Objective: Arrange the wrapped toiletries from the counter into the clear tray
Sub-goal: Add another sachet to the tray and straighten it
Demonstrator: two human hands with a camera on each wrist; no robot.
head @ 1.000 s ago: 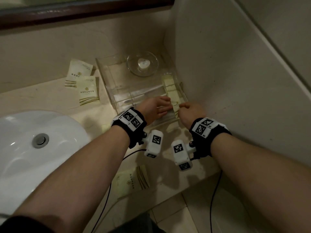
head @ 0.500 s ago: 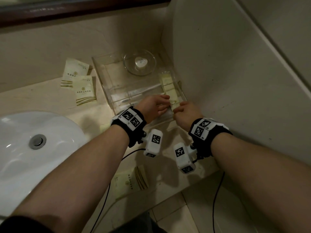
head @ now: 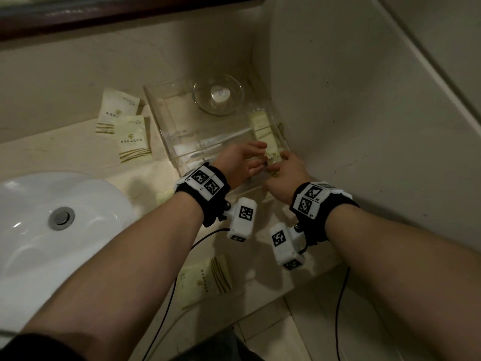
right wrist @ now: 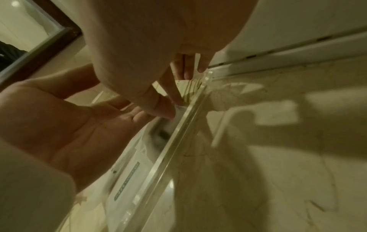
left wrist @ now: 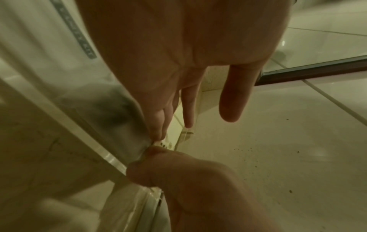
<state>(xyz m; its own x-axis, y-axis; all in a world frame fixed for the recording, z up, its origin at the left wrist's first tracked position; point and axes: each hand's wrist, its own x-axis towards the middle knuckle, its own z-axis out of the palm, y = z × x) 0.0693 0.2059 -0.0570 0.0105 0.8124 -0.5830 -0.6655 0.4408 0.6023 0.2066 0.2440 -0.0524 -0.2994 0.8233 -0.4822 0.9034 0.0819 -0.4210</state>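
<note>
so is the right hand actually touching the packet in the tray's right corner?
Touching. In the right wrist view the right hand's fingertips press on the striped packet just inside the clear tray's wall.

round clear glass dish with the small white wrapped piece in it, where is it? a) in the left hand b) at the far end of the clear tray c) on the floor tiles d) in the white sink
b: the round clear glass dish sits at the far end of the clear tray, away from both hands.
</note>
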